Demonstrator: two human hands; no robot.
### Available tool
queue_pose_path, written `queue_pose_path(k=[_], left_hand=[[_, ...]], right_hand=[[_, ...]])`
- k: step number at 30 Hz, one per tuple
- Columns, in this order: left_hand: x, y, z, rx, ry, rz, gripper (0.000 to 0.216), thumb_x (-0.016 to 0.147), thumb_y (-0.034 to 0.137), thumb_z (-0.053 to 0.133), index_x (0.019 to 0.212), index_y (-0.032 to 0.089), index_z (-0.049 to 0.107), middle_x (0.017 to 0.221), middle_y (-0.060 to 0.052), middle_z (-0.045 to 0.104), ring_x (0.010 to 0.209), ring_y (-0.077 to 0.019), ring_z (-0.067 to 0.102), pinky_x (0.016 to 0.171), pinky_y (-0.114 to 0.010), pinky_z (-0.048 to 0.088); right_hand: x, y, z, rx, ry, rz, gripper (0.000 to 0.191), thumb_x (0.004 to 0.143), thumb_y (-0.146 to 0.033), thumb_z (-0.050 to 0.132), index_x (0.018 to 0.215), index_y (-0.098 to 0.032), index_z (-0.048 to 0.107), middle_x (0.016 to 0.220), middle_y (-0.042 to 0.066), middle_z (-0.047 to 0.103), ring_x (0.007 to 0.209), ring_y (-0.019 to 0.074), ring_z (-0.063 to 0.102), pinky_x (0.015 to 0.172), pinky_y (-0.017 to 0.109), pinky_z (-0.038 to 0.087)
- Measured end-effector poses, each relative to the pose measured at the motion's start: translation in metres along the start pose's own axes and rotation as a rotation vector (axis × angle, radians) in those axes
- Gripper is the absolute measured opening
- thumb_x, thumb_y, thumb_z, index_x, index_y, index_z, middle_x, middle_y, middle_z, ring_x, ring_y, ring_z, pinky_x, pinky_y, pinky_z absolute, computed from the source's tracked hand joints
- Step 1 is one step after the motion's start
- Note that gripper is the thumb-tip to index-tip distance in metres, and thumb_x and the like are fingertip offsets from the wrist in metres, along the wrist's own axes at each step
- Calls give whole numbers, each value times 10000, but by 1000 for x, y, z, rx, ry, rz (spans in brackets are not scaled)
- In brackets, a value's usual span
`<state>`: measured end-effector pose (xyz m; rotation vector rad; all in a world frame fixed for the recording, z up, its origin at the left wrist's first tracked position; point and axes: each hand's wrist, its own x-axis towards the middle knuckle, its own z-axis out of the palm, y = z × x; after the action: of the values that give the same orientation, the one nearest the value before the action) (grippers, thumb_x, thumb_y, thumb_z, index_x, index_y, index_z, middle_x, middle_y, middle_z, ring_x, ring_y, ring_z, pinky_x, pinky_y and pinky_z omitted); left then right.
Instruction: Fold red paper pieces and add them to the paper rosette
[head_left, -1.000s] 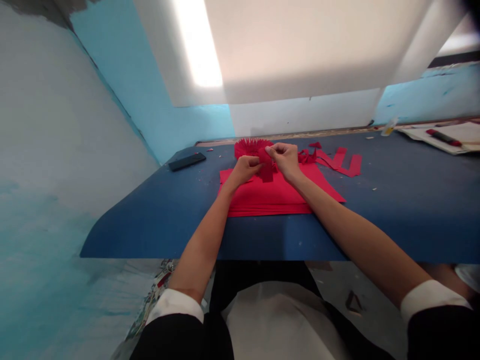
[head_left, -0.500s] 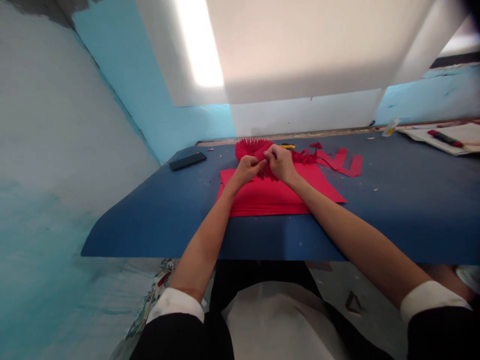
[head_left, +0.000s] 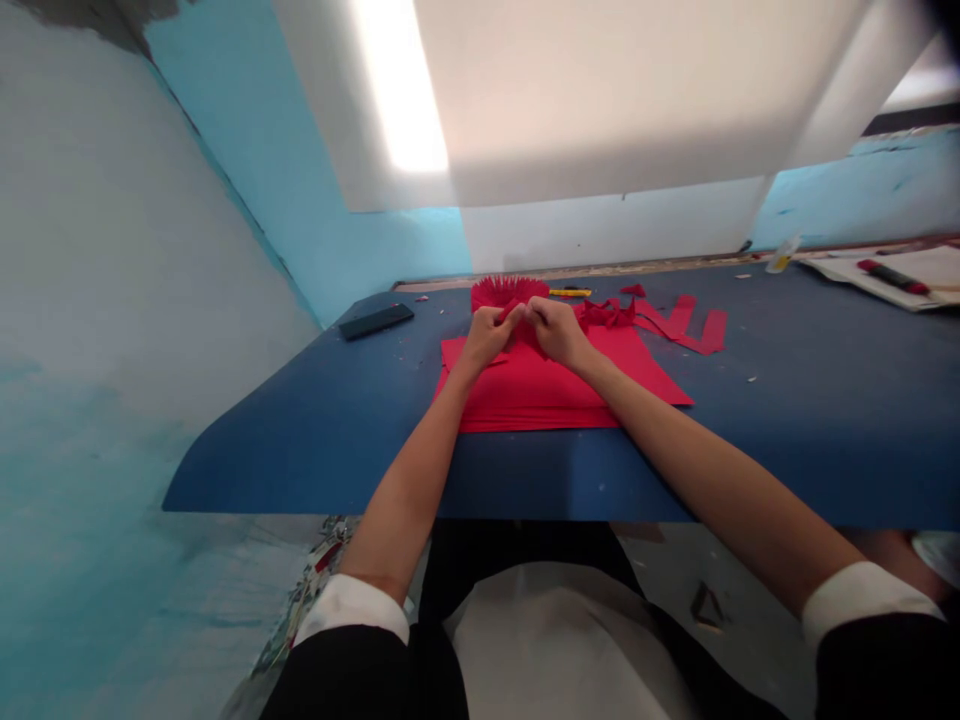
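Note:
My left hand [head_left: 489,334] and my right hand [head_left: 557,329] meet, fingers curled, over the far edge of a stack of red paper sheets [head_left: 555,392] on the blue table [head_left: 315,440]. Both pinch a small folded piece of red paper [head_left: 525,332] between their fingertips; most of it is hidden by the fingers. Just behind the hands stands a pleated red paper rosette [head_left: 506,291].
A black phone [head_left: 375,322] lies at the left. Red paper strips [head_left: 679,324] and a yellow cutter [head_left: 570,292] lie behind and right of the hands. At the far right sit white sheets with a red pen [head_left: 889,276] and a small glue bottle [head_left: 780,256].
The hands have come closer together and lowered toward the red sheets. The red piece, which hung down visibly between them a second ago, is now almost covered by the fingers.

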<state>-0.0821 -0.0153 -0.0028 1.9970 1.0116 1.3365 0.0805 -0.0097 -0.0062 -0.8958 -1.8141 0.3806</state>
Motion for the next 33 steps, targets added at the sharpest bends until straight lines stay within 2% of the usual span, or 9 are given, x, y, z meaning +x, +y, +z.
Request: queue_pose_path(k=[3, 11, 18, 21, 26, 29, 33], left_hand=[[2, -4, -1, 32, 67, 59, 743, 919, 766, 646, 493, 215, 385, 459, 39, 364, 447, -83, 365, 452, -284, 257], [7, -12, -6, 6, 72, 50, 600, 967, 547, 642, 523, 219, 407, 507, 34, 348, 499, -105, 338, 494, -297, 247], [9, -6, -9, -138, 160, 47, 653, 900, 623, 706, 513, 209, 385, 517, 40, 340, 503, -89, 304, 482, -275, 214], [11, -4, -7, -258, 255, -14, 654, 903, 624, 724, 526, 210, 387, 505, 54, 313, 471, -76, 283, 463, -261, 217], [15, 0, -8, -411, 442, -91, 608, 965, 521, 713, 555, 211, 388, 490, 67, 300, 430, -63, 277, 435, -230, 238], [16, 1, -10, -456, 517, -115, 593, 971, 502, 719, 576, 210, 386, 502, 71, 305, 423, -56, 285, 429, -218, 242], [16, 1, -12, -473, 529, -121, 595, 968, 514, 723, 582, 211, 386, 503, 72, 311, 412, -54, 296, 422, -220, 251]], right_hand=[[-2, -1, 0, 17, -68, -35, 362, 946, -362, 540, 647, -252, 368, 608, -13, 461, 618, 154, 383, 655, 321, 287], [1, -4, -1, 19, -93, -1, 379, 925, -290, 589, 617, -240, 374, 579, -35, 428, 617, 127, 346, 643, 311, 282], [5, -2, -1, 15, -45, -50, 568, 990, -600, 553, 597, -246, 347, 562, -38, 343, 603, 123, 318, 618, 322, 236], [6, -1, -2, 25, -34, -58, 636, 987, -732, 504, 608, -250, 336, 570, -34, 334, 608, 124, 311, 613, 330, 223], [7, -1, -4, 28, -7, -74, 757, 903, -947, 383, 607, -255, 303, 571, -31, 309, 595, 127, 298, 605, 330, 213], [7, -2, -4, 28, 6, -79, 796, 857, -1012, 320, 604, -257, 297, 574, -32, 297, 586, 124, 292, 604, 331, 213], [6, -4, -5, 25, 3, -79, 806, 853, -1019, 306, 599, -255, 273, 583, -31, 267, 582, 115, 273, 603, 334, 199]])
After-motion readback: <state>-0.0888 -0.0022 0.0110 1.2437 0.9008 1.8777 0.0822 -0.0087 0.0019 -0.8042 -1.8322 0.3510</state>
